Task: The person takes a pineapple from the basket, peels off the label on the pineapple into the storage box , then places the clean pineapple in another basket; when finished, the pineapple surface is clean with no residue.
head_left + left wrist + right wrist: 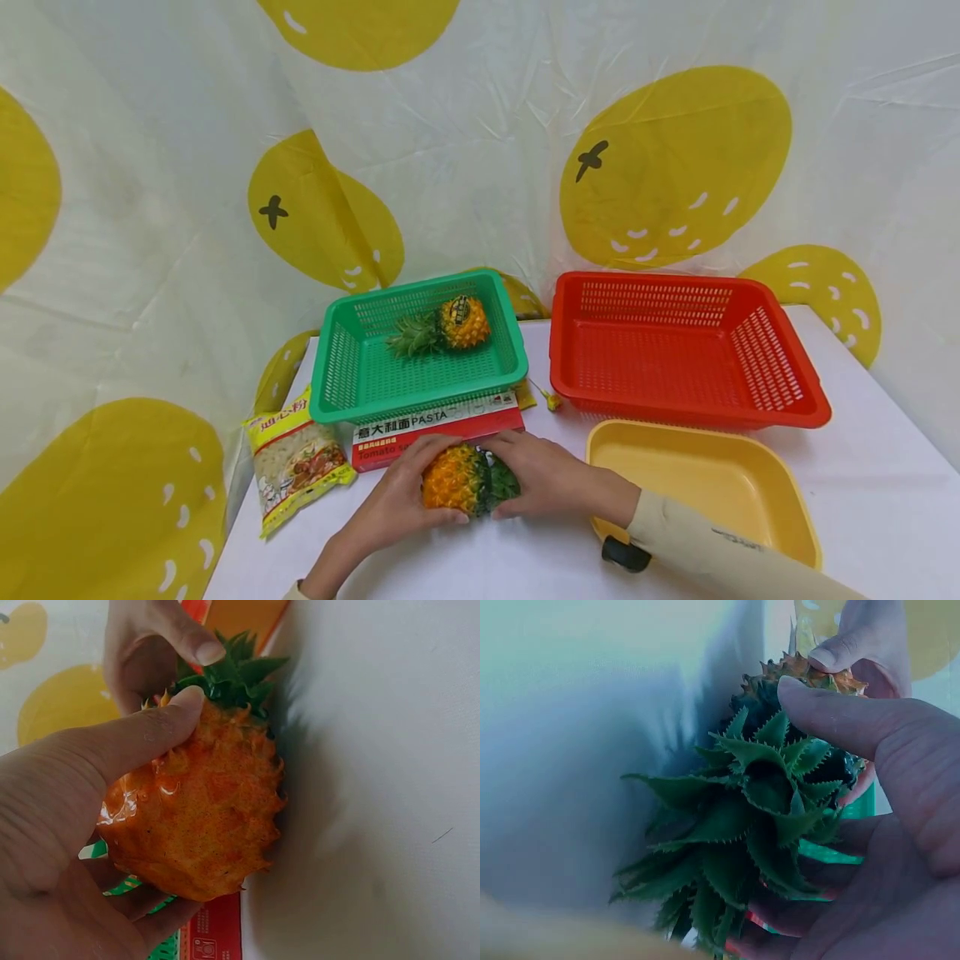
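At the near side of the white table [442,575], in front of the pasta box [487,423], a miniature pineapple [452,481] is lying sideways between the two hands, its leafy crown [727,825] pointing to the right. Whether its underside is touching the tabletop, the views are not showing clearly.

The left hand [401,497] is gripping the rounded body, the thumb pressing on the near face and the fingers curling around the far side. The right hand [546,477] is gripping the crown end, its thumb bearing on the body just below the leaves and its fingers wrapping behind them.

Handling: the pineapple is probably behaving as a light, stiff object. The glossy skin is looking slightly slippery, although the raised spines are likely adding purchase while pricking bare fingers. The serrated leaves are appearing flexible and are likely to be the most easily damaged part.

Hold point: the full body is offering the firmest grasp; the crown base is serving better for steadying than for lifting, leaf tips being unsuitable.
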The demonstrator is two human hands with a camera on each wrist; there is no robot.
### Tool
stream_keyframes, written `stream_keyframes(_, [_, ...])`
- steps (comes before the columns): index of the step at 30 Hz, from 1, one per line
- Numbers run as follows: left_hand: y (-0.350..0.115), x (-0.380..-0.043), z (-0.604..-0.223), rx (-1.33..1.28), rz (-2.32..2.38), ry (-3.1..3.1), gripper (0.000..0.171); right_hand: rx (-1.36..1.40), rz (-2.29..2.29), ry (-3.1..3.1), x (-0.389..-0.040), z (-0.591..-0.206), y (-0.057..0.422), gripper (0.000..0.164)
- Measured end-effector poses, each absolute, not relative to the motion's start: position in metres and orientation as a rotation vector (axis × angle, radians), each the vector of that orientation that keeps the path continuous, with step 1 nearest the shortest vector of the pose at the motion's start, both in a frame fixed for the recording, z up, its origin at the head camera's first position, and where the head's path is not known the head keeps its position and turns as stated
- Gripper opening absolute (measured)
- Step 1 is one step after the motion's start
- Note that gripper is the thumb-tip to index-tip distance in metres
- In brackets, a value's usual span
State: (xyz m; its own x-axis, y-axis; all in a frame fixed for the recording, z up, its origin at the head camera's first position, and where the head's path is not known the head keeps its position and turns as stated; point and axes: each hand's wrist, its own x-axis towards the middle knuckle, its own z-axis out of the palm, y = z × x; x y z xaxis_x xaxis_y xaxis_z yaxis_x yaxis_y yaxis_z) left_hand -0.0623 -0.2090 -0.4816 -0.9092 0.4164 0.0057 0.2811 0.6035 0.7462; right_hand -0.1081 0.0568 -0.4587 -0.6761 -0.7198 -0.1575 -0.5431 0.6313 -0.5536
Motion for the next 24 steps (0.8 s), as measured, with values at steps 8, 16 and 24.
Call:
stream_keyframes(8, [-0.209, -0.062, -0.482, 0.591, 1.22, 2.648, 0.093, -0.998, -0.652, 2.512, -0.108, -0.466, 0.048, 0.092])
stream_keyframes(16, [-0.209, -0.062, -0.481, 0.594, 1.194, 2.661, 0.092, -0.989, -0.644, 2.535, -0.107, -0.469, 0.046, 0.092])
stream_keyframes(24, [-0.208, -0.062, -0.479, 0.621, 1.181, 2.677, 0.092, -0.997, -0.658, 2.541, -0.106, -0.471, 0.045, 0.094])
